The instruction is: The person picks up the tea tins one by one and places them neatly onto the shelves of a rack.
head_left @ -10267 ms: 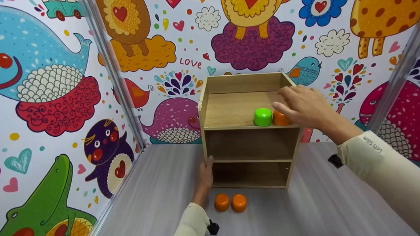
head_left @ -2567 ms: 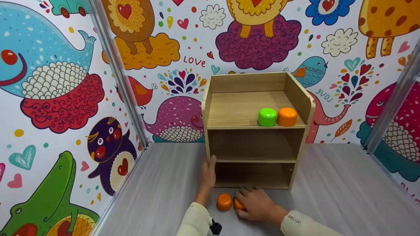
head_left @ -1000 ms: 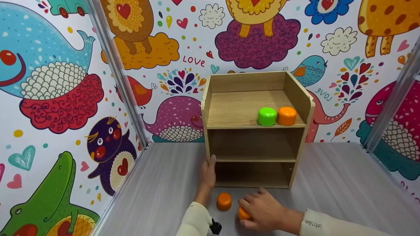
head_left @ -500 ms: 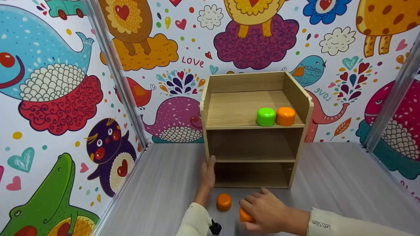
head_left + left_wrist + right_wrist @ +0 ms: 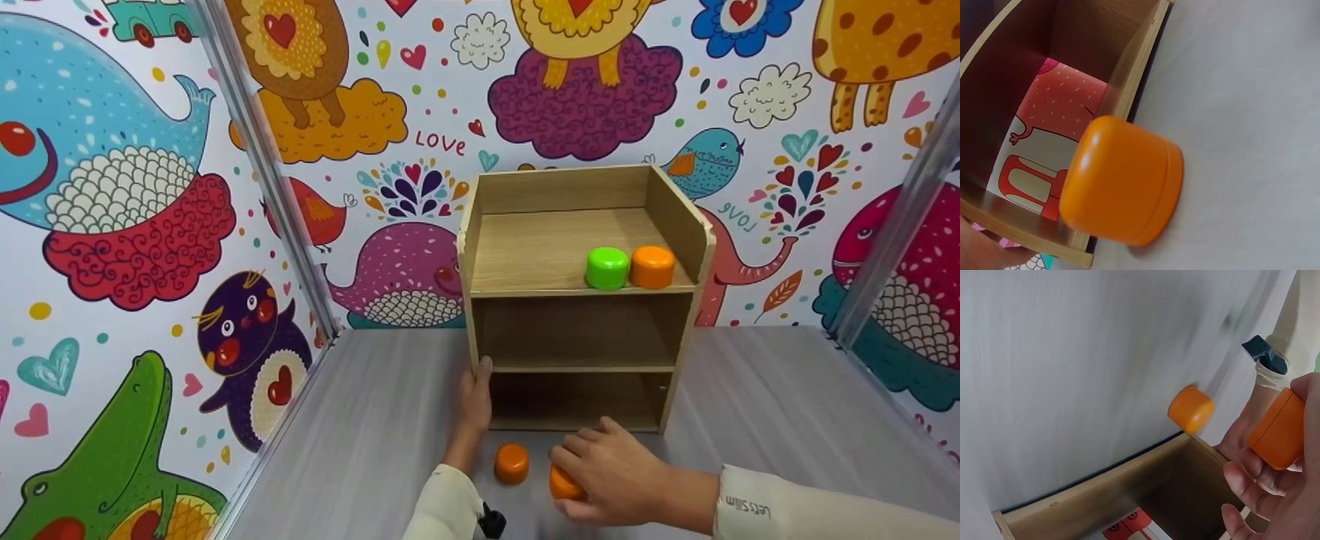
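My right hand (image 5: 611,476) grips a small round orange container (image 5: 1280,430) between thumb and fingers, in front of the wooden shelf unit (image 5: 574,369). It looks lifted off the table in the right wrist view. A matching orange container (image 5: 511,463) stands on the table to its left, by the shelf's lower front edge; the left wrist view shows it (image 5: 1123,180) close up. My left hand (image 5: 474,401) holds the shelf's left side panel, thumb at the front edge. Up on the top shelf, a green container (image 5: 607,268) sits beside another orange container (image 5: 652,267).
The grey table (image 5: 780,405) extends on both sides of the shelf unit. Cartoon-printed walls (image 5: 420,60) stand behind and at the sides, joined by metal corner posts (image 5: 259,157). A black wrist strap piece (image 5: 492,519) shows on the left sleeve.
Since the top shelf, my right hand has come down and taken an orange container from the table. Over the last second it has shifted slightly right with it. My left hand stays put.
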`<state>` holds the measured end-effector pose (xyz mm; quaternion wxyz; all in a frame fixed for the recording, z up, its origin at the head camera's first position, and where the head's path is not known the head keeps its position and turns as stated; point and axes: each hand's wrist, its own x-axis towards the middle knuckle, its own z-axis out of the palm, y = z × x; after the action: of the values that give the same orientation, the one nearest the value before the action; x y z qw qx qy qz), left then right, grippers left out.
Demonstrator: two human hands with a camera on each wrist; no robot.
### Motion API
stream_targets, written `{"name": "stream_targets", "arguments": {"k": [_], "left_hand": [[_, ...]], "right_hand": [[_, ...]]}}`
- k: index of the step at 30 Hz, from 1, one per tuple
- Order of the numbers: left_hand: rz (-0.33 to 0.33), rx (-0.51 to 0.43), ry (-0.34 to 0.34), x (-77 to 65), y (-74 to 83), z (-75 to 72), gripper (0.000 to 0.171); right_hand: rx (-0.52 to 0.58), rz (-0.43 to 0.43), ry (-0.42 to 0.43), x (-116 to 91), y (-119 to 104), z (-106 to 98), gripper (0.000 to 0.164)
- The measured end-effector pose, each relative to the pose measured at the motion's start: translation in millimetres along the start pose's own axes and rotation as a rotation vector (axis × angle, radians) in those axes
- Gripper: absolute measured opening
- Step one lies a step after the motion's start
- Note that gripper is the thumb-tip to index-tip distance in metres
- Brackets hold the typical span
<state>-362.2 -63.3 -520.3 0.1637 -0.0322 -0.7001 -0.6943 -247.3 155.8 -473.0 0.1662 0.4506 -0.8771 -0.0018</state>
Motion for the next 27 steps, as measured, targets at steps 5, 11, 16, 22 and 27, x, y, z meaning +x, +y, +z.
{"name": "stream_targets", "arguments": {"k": [5,11,16,22,27], "left_hand": [[0.003,-0.022,0.005,-2.0,1.2,0.4,0.037],[-0.002,0.010,-0.006,-5.2,9.4,-3.0,0.037],[0.003,0.035,0.002,-5.6,13.4,-4.9,0.030],[-0.002,0.045,-0.012,-5.6,13.6,-6.4,0.028],[0.010,0.024,-0.016,-5.6,14.6,-6.2,0.026]], "right_hand": [[-0.026,-0.001,-0.012,3.3,0.8,-10.5,0.038],[-0.096,-0.017,0.026,7.0,-0.7,-22.2,0.039],[-0.133,-0.029,0.080,9.1,-2.3,-29.5,0.038],[-0.128,-0.014,0.064,11.8,-1.7,-39.0,0.037],[-0.116,-0.001,0.036,14.0,-0.5,-47.4,0.038]]}}
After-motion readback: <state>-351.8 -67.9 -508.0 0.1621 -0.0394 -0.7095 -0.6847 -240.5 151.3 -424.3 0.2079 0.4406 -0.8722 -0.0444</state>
